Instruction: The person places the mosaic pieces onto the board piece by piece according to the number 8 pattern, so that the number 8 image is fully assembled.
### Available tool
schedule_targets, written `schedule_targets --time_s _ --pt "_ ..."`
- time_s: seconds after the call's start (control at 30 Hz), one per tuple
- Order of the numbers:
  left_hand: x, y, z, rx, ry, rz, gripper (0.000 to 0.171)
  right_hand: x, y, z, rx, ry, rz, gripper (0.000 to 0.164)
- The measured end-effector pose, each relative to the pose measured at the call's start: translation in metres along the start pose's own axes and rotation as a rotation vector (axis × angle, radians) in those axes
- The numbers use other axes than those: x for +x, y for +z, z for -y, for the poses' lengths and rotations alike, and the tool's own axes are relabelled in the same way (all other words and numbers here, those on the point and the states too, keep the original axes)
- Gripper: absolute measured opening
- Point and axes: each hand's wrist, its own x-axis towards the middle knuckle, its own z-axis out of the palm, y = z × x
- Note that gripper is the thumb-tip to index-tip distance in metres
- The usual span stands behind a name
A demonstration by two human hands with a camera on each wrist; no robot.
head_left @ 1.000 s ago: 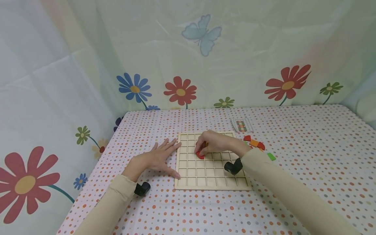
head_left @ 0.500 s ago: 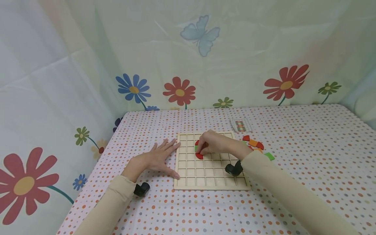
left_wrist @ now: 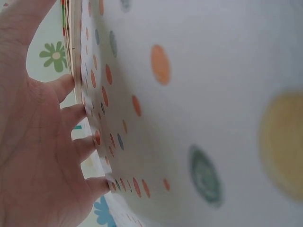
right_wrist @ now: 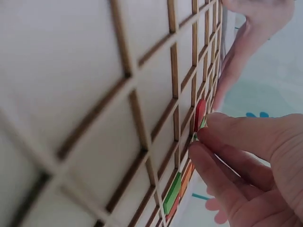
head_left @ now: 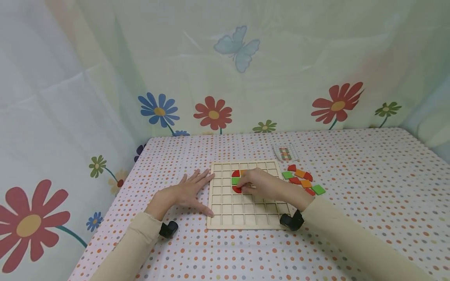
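Note:
A wooden grid board [head_left: 225, 220] lies on the dotted tablecloth. My left hand [head_left: 188, 193] lies flat with fingers spread, its fingertips and thumb at the board's left edge. Over the upper middle of the grid, my right hand [head_left: 261, 184] has curled fingers and pinches a red rounded piece [head_left: 236, 190], partly hidden by the fingertips. In the right wrist view the red piece [right_wrist: 200, 115] stands slightly proud of the grid beside the thumb. Above it in the same column sit a green square [head_left: 235, 181] and another red rounded piece [head_left: 235, 173]. An orange piece [head_left: 243, 172] shows partly behind the right hand.
Right of the board lie several loose pieces, among them a green one [head_left: 318, 189], an orange one [head_left: 306, 184] and a red one [head_left: 291, 168]. A pattern card [head_left: 285, 153] lies behind the board. A flowered curtain [head_left: 281, 78] hangs behind the table.
My right hand stays at the red piece, while its wrist has shifted right and lower in view, showing more of the green square and loose pieces. My left hand keeps its place.

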Motion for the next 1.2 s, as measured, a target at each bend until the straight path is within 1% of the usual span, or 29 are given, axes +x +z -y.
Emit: schedule_targets --time_s 0.13,0.2,0.3,0.37,0.47,0.57,0.7,0.8,0.9,1.03,1.13,1.2 --pt "0.000 0.002 0.003 0.000 -0.003 -0.004 0.124 -0.018 -0.004 0.003 -0.012 0.024 -0.030 0.015" --pt "0.000 0.004 0.004 0.002 -0.001 -0.007 0.124 -0.029 -0.009 0.003 -0.017 0.057 -0.036 0.015" --pt "0.000 0.005 0.006 -0.001 0.000 -0.011 0.124 -0.048 -0.020 -0.001 -0.010 0.135 -0.030 0.013" --pt "0.000 0.006 0.006 -0.006 -0.002 -0.011 0.124 -0.064 -0.028 -0.007 -0.012 0.185 -0.027 0.012" --pt "0.000 0.006 0.006 -0.011 -0.007 -0.008 0.124 -0.089 -0.037 -0.020 -0.014 0.245 -0.043 0.012" --pt "-0.001 0.006 0.005 -0.007 -0.010 -0.004 0.124 -0.113 -0.042 -0.035 -0.038 0.280 -0.064 0.017" --pt "-0.001 0.006 0.004 -0.002 -0.006 -0.002 0.124 -0.134 -0.046 -0.048 -0.061 0.345 -0.069 0.023" --pt "-0.001 0.005 0.004 0.001 0.000 -0.005 0.124 -0.138 -0.048 -0.053 -0.056 0.385 -0.073 0.025" --pt "-0.001 0.004 0.004 0.000 0.003 -0.007 0.124 -0.137 -0.048 -0.055 -0.050 0.382 -0.076 0.025" --pt "0.000 0.004 0.004 -0.002 0.005 -0.008 0.125 -0.133 -0.048 -0.055 -0.013 0.357 -0.058 0.026" --pt "0.001 0.003 0.004 0.002 0.006 -0.010 0.125 -0.131 -0.048 -0.053 0.023 0.364 -0.049 0.027" --pt "0.002 0.003 0.004 0.004 0.008 -0.012 0.125 -0.130 -0.049 -0.053 0.036 0.384 -0.045 0.026"
